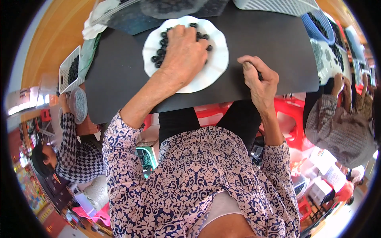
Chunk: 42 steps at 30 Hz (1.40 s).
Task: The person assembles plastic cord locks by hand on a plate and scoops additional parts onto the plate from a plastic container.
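Observation:
A white plate with a wavy rim (218,59) lies on the dark table and bears several round black beads (160,52). My left hand (183,53) reaches over the plate, its fingers bent down among the beads. The fingertips are hidden, so what they pinch does not show. My right hand (260,81) is held at the table's near edge, right of the plate. It is closed, thumb against the bent fingers, and a small dark bit of something shows between them; its kind I cannot make out.
A clear plastic bin (131,20) stands beyond the plate, with a white basket (278,4) to its right. Another white basket (70,71) holds dark pieces at the left edge. A blue basket (317,27) stands at the right. Co-workers sit on both sides.

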### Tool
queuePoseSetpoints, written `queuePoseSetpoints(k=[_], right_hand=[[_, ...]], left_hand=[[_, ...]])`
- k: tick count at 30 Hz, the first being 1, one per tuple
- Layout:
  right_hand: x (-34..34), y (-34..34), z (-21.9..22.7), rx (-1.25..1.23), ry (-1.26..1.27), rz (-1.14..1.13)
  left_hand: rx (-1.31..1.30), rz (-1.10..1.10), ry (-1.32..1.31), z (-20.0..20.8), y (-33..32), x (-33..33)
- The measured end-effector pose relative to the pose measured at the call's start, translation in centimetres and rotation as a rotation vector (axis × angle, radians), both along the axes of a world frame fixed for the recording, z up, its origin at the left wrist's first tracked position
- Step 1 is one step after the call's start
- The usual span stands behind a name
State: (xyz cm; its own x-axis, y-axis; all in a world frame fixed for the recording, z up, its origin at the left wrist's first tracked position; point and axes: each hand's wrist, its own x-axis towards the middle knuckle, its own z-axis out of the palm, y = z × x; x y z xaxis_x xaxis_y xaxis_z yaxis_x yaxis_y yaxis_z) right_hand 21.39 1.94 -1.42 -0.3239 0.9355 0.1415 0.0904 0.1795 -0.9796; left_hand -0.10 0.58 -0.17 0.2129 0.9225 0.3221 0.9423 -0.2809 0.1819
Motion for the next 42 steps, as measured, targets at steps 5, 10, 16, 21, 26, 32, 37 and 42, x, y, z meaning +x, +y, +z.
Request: queuePoseSetpoints(k=[5, 10, 16, 21, 26, 32, 37, 42], right_hand=[[0.5, -0.1, -0.2, -0.058, -0.018, -0.049], [0.3, -0.3, -0.5, -0.076, 0.004, -0.037], [0.4, -0.4, -1.1, -0.072, -0.016, -0.056], [1.4, -0.8, -0.6, -0.064, -0.087, -0.103], [1.9, -0.1, -0.7, -0.113, -0.084, -0.139], [2.2, -0.1, -1.0, -0.109, 0.024, -0.085], [2.7, -0.1, -0.6, -0.106, 0.002, -0.05], [2.4, -0.2, -0.2, -0.108, -0.012, -0.045]], left_hand=[[-0.049, -0.021, 0.054, -0.2, 0.3, 0.1], [-0.097, -0.02, 0.012, -0.8, 0.5, 0.4], [0.101, -0.186, -0.453, 0.4, -2.0, -0.2], [-0.061, 0.022, -0.869, 3.5, -5.7, -4.1], [0.222, 0.4, -0.743, 1.6, -3.9, -12.9], [0.345, 0.589, -0.306, 0.3, 3.6, -26.3], [0.191, 0.569, -0.008, -2.7, 8.1, -31.0], [0.062, 0.658, 0.231, -3.2, 7.5, -30.4]])
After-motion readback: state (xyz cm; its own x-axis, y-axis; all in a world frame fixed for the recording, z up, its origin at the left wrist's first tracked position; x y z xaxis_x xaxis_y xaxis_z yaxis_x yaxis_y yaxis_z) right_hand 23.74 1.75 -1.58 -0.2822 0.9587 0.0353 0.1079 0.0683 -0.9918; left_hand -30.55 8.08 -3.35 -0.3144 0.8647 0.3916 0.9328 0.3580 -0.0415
